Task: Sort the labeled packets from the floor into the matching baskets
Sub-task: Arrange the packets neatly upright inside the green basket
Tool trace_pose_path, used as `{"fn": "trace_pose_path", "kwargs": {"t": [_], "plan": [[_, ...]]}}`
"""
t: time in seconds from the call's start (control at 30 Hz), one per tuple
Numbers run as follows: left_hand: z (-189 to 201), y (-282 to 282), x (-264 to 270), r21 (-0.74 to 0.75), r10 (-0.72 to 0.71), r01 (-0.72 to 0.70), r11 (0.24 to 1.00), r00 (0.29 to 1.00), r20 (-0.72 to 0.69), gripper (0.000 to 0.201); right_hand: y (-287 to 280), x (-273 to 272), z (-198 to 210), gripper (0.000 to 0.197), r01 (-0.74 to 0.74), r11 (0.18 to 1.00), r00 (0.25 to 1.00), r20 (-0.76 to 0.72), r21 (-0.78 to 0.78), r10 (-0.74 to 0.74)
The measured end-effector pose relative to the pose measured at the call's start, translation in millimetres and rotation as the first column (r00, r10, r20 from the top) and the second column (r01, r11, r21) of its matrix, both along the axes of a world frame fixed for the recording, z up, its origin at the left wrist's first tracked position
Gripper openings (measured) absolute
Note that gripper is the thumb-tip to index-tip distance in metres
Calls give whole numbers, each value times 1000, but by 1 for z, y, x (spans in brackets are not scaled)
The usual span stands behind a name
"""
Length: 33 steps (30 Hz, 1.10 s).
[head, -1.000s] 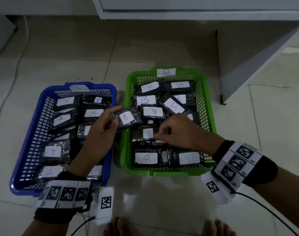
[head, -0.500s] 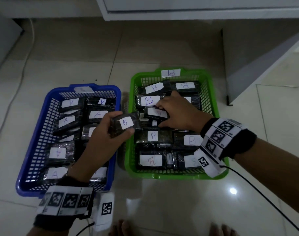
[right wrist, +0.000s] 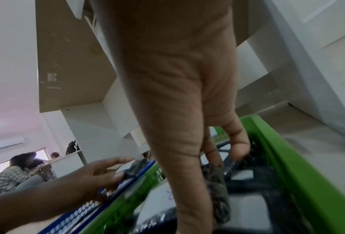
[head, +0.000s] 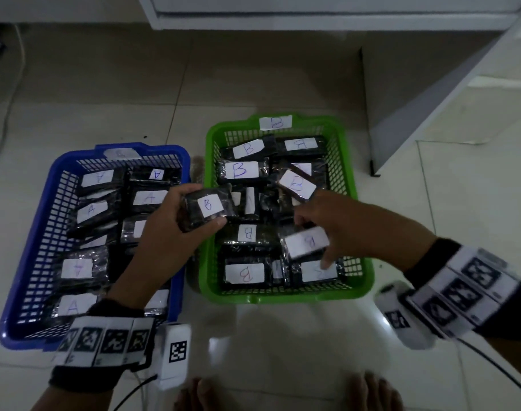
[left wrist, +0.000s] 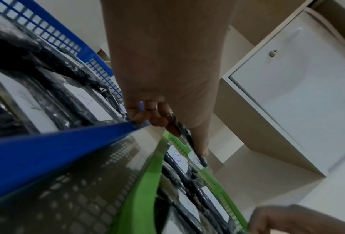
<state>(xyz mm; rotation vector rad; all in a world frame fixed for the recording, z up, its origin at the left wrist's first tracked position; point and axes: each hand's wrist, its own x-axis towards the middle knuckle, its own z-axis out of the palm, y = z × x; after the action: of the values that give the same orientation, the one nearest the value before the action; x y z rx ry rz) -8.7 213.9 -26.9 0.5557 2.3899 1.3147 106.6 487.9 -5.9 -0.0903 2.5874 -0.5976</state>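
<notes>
A blue basket [head: 39, 232] on the left holds black packets labelled A. To its right, a green basket [head: 360, 232] holds black packets labelled B. My left hand [head: 194, 215] grips a black packet with a white B label [head: 209, 205] above the gap between the baskets, at the green basket's left rim. My right hand [head: 318, 235] is inside the green basket near its front right and holds another B packet [head: 301, 244], which looks blurred. In the right wrist view its fingers [right wrist: 237, 148] curl round that crinkled black packet [right wrist: 217, 186].
A white cabinet [head: 431, 99] stands behind and to the right of the green basket. A cable [head: 13, 93] runs over the tiles on the far left. My bare feet [head: 200, 396] are at the near edge. Bare tile lies in front of the baskets.
My right hand has come from the back of the green basket toward its front right, now with a B packet in it. My left hand still holds its B packet in about the same place.
</notes>
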Motion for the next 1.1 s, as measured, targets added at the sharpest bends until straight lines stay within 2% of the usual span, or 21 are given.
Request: {"fn": "trace_pose_path", "kwargs": {"t": [0.1, 0.17, 0.27, 0.33, 0.43, 0.53, 0.63, 0.7, 0.83, 0.93, 1.0, 1.1], "plan": [[6, 12, 7, 8, -64, 64, 998, 998, 6, 61, 1, 22, -14, 42, -6, 1000, 1000, 21, -22, 6], [10, 20, 13, -31, -164, 164, 986, 986, 14, 61, 6, 23, -21, 27, 19, 999, 1000, 13, -33, -19], [13, 27, 21, -103, -320, 328, 939, 944, 85, 59, 15, 22, -21, 18, 49, 999, 999, -6, -19, -49], [10, 30, 27, -111, -361, 373, 921, 925, 114, 54, 18, 21, -19, 16, 61, 998, 998, -3, -28, -61], [5, 36, 33, -92, -333, 341, 935, 938, 91, 45, 16, 21, -20, 16, 38, 998, 999, -10, -43, -38], [0, 45, 27, -72, -206, 210, 975, 977, 57, 35, 16, 23, -27, 20, 47, 997, 999, -8, -58, -48], [-9, 50, 5, -101, -76, 71, 992, 996, -47, 33, 20, 22, -28, 20, 80, 991, 997, -8, -105, -82], [-16, 52, -12, -142, -55, 39, 989, 992, -110, 32, 21, 19, -25, 15, 129, 983, 989, -54, -132, -137], [-27, 63, -28, -212, -251, 201, 957, 937, -244, 23, 19, 12, -21, 8, 162, 979, 973, -147, -125, -180], [-35, 67, -30, -385, -426, 304, 871, 858, -286, 29, 18, 8, -21, 9, 160, 985, 963, -210, -62, -170], [-40, 65, -29, -465, -479, 320, 826, 832, -279, 39, 20, 2, -21, 13, 178, 984, 945, -275, -17, -176], [-40, 65, -28, -486, -508, 332, 808, 811, -289, 45, 22, -18, -27, 25, 260, 966, 911, -334, 12, -241]]}}
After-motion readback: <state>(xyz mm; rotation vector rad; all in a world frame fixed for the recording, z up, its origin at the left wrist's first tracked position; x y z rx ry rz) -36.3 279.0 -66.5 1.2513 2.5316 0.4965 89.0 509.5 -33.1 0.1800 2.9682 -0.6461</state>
